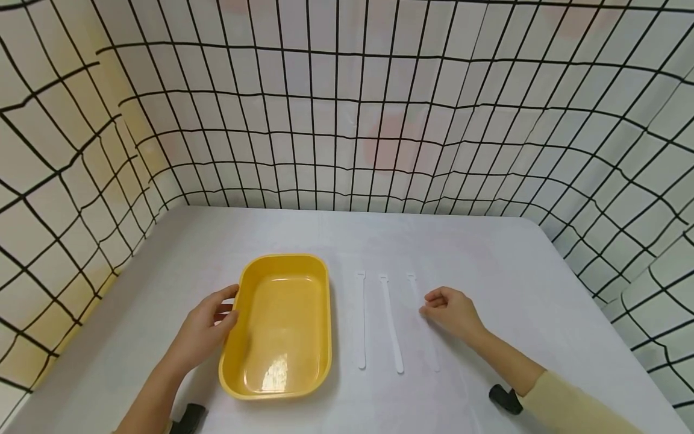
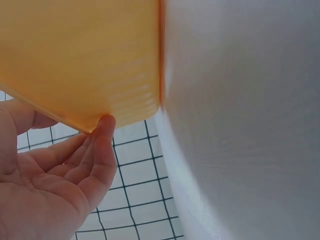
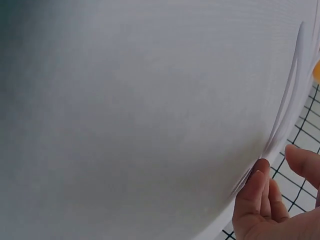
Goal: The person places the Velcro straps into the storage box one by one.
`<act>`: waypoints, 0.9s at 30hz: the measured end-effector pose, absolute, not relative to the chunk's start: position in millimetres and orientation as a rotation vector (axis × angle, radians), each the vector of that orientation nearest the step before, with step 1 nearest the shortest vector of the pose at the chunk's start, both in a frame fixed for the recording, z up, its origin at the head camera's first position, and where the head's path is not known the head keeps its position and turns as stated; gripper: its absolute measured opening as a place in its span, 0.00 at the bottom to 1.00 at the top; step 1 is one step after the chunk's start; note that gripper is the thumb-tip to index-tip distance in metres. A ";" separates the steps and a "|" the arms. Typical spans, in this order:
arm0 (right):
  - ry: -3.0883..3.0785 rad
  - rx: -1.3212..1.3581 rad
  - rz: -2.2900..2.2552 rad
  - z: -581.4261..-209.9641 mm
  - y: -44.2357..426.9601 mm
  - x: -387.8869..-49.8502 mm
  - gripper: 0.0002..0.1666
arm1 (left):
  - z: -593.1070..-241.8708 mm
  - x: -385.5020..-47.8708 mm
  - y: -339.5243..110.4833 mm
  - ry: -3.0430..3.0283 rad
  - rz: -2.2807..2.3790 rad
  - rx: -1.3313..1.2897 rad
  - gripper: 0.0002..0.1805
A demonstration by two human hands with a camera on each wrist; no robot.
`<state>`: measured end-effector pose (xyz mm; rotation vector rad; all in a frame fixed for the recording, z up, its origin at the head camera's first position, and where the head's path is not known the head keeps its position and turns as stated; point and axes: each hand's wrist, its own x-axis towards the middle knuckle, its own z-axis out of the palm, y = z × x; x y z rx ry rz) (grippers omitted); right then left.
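Note:
A yellow plastic tray (image 1: 275, 328) sits on the white table. At its left rim, my left hand (image 1: 203, 328) grips the edge, thumb on top and fingers against the outer wall (image 2: 125, 75). Three flat white straps with small slotted heads, like cable ties, lie right of the tray: a left strap (image 1: 361, 319), a middle strap (image 1: 393, 325) and a fainter right strap (image 1: 435, 355). My right hand (image 1: 452, 313) is at the right strap. In the right wrist view, its fingertips touch a strap (image 3: 295, 85), with the thumb apart.
Black wire mesh (image 1: 336, 132) stands around the back and sides of the white table (image 1: 488, 259), with white sheeting behind it. A black wrist piece (image 1: 505, 399) shows by the right forearm, and another (image 1: 188, 419) by the left.

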<state>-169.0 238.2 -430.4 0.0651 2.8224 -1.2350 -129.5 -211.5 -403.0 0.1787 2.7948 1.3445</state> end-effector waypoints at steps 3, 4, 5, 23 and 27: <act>2.842 0.101 -1.182 -430.4 235.6 -168.9 0.17 | -404.0 -129.2 -211.6 2.797 1.353 0.183 0.29; 2.846 0.114 -1.168 -430.4 234.7 -168.9 0.17 | -404.2 -129.0 -211.7 2.798 1.355 0.185 0.29; 2.849 0.123 -1.157 -430.5 233.9 -168.9 0.17 | -404.3 -129.0 -211.8 2.801 1.356 0.188 0.29; 2.815 0.248 -1.129 -424.9 223.0 -165.5 0.13 | -403.7 -127.9 -211.8 2.810 1.353 0.205 0.29; 2.799 0.274 -1.137 -425.8 222.7 -166.7 0.11 | -403.8 -128.1 -211.6 2.812 1.353 0.205 0.29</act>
